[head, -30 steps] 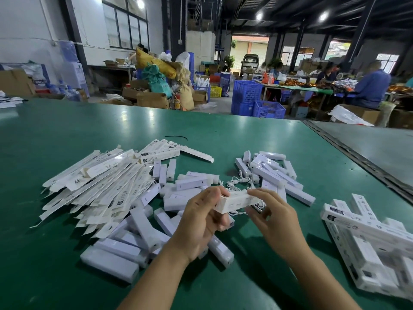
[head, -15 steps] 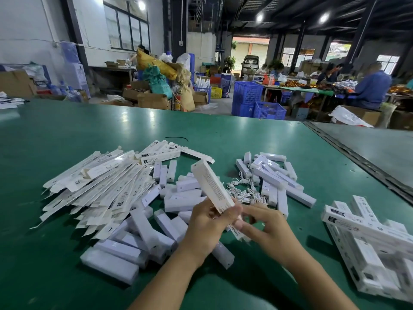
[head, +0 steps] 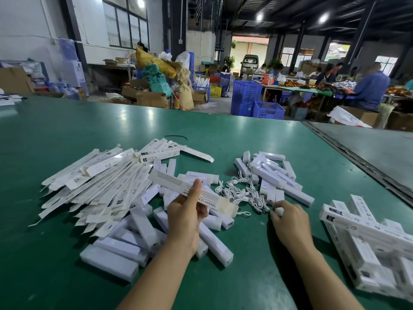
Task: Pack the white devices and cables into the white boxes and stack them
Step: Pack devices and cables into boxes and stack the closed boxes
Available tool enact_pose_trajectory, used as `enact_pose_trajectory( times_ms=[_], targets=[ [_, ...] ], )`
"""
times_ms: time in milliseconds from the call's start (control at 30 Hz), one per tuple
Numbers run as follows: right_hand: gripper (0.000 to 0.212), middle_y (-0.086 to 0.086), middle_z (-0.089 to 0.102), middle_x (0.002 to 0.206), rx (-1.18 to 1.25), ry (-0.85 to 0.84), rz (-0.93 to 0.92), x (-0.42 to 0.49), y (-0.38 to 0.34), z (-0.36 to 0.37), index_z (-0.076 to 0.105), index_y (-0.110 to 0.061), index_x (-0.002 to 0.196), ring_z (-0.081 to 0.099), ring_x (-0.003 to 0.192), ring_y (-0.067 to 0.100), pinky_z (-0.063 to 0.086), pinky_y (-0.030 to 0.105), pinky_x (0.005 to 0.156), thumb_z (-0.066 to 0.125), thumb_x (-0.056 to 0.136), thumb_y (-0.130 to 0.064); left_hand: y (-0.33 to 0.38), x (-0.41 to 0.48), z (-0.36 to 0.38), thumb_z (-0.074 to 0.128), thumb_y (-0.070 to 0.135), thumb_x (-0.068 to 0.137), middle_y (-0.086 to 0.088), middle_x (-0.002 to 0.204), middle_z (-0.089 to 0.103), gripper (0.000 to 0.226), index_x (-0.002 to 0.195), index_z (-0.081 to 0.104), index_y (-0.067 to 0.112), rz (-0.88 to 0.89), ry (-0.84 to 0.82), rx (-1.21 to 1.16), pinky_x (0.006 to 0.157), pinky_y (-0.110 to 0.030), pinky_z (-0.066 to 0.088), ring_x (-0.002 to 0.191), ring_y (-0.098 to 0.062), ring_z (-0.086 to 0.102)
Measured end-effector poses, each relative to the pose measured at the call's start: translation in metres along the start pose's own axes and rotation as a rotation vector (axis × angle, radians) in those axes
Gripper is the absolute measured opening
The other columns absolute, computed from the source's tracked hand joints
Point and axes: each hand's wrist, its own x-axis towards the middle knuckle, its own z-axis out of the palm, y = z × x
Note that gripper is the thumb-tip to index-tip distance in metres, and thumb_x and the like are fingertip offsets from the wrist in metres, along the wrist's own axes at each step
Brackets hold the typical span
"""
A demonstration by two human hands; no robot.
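Left hand (head: 185, 213) grips a long white printed cardboard box (head: 173, 181) above the green table (head: 245, 253); right hand (head: 290, 220) curls at the tangled white cables (head: 243, 194), grasp unclear. Best tease one cable free before lifting.

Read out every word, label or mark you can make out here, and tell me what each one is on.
"SMART SEN...MP": upside down on the held box; the thumb of the left hand hides the middle letters.
"CE": on a flat unfolded box in the left pile.
Too small or blurred to read: the held box's fine print and the labels on the stacked boxes.
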Motion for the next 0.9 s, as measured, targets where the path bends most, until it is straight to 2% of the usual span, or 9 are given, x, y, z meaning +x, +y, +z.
enact_pose_trajectory(
  times_ms=[67, 200, 300, 367, 433, 533, 600, 733, 900],
  targets=[
    [0.021, 0.016, 0.061, 0.104, 0.048, 0.036, 0.042, -0.002, -0.001, -0.002, 0.070, -0.017, 0.105, 0.045, 0.086, 0.025, 0.035, 0.031, 0.074, 0.060, 0.087, -0.014, 0.000, 0.001, 0.000, 0.077, 0.038, 0.065, 0.000, 0.059, 0.063, 0.031, 0.073, 0.067, 0.010, 0.036, 0.012, -0.004, 0.044, -0.017, 0.045, 0.046, -0.007, 0.051],
    [0.018, 0.009, 0.051, 0.101, 0.128, 0.180, 0.098, -0.008, -0.009, -0.007, 0.067, -0.019, 0.102, 0.041, 0.084, 0.021, 0.031, 0.031, 0.074, 0.055, 0.089, -0.014, -0.002, 0.004, -0.002, 0.077, 0.041, 0.064, 0.003, 0.058, 0.066, 0.036, 0.078, 0.067, 0.010, 0.083, 0.075, 0.015, 0.050, -0.018, 0.051, 0.048, -0.006, 0.057],
    [0.013, 0.003, 0.052, 0.105, 0.253, 0.229, 0.036, -0.015, -0.018, -0.010, 0.063, -0.022, 0.102, 0.048, 0.086, 0.018, 0.039, 0.032, 0.076, 0.056, 0.092, -0.018, -0.002, 0.007, -0.003, 0.077, 0.042, 0.063, 0.004, 0.057, 0.067, 0.037, 0.080, 0.067, 0.011, 0.112, 0.125, 0.012, 0.051, -0.018, 0.052, 0.049, -0.006, 0.061],
    [0.009, 0.000, 0.059, 0.102, 0.444, 0.195, -0.049, -0.022, -0.024, -0.009, 0.060, -0.027, 0.098, 0.057, 0.086, 0.014, 0.048, 0.031, 0.073, 0.061, 0.093, -0.021, -0.001, 0.008, -0.004, 0.077, 0.043, 0.062, 0.005, 0.055, 0.066, 0.038, 0.080, 0.067, 0.012, 0.128, 0.154, 0.006, 0.050, -0.018, 0.053, 0.048, -0.006, 0.061],
    [0.012, -0.007, 0.065, 0.091, 0.632, 0.138, -0.122, -0.031, -0.030, -0.009, 0.060, -0.031, 0.091, 0.060, 0.079, 0.007, 0.048, 0.020, 0.063, 0.064, 0.092, -0.019, 0.000, 0.009, -0.005, 0.077, 0.044, 0.061, 0.005, 0.053, 0.066, 0.037, 0.079, 0.066, 0.013, 0.139, 0.176, 0.001, 0.049, -0.018, 0.053, 0.047, -0.005, 0.060],
    [0.018, -0.003, 0.064, 0.076, 0.883, 0.025, -0.192, -0.041, -0.038, -0.009, 0.064, -0.024, 0.085, 0.055, 0.067, 0.013, 0.047, 0.028, 0.062, 0.064, 0.090, -0.006, 0.001, 0.012, -0.006, 0.077, 0.046, 0.061, 0.004, 0.052, 0.065, 0.040, 0.079, 0.066, 0.012, 0.162, 0.219, -0.010, 0.049, -0.018, 0.053, 0.046, -0.005, 0.060],
    [0.028, -0.002, 0.059, 0.072, 0.999, -0.046, -0.248, -0.046, -0.041, -0.009, 0.063, -0.021, 0.078, 0.051, 0.064, 0.012, 0.045, 0.024, 0.060, 0.061, 0.087, 0.006, 0.001, 0.014, -0.008, 0.077, 0.048, 0.059, 0.005, 0.052, 0.066, 0.043, 0.080, 0.066, 0.011, 0.178, 0.252, -0.014, 0.049, -0.017, 0.053, 0.047, -0.005, 0.061],
    [0.011, 0.000, 0.058, 0.071, 1.051, -0.167, -0.343, -0.052, -0.044, -0.012, 0.063, -0.015, 0.074, 0.049, 0.064, 0.012, 0.044, 0.017, 0.059, 0.061, 0.074, -0.004, 0.000, 0.017, -0.008, 0.078, 0.048, 0.059, 0.004, 0.051, 0.065, 0.044, 0.079, 0.066, 0.011, 0.173, 0.273, -0.023, 0.050, -0.018, 0.053, 0.047, -0.006, 0.061],
    [0.016, -0.002, 0.065, 0.074, 0.982, -0.228, -0.359, -0.053, -0.045, -0.009, 0.070, -0.022, 0.076, 0.054, 0.065, 0.008, 0.045, 0.021, 0.061, 0.063, 0.073, -0.009, 0.000, 0.018, -0.008, 0.078, 0.046, 0.060, 0.004, 0.054, 0.067, 0.043, 0.081, 0.067, 0.010, 0.167, 0.266, -0.039, 0.050, -0.018, 0.053, 0.048, -0.006, 0.062]
  ],
)
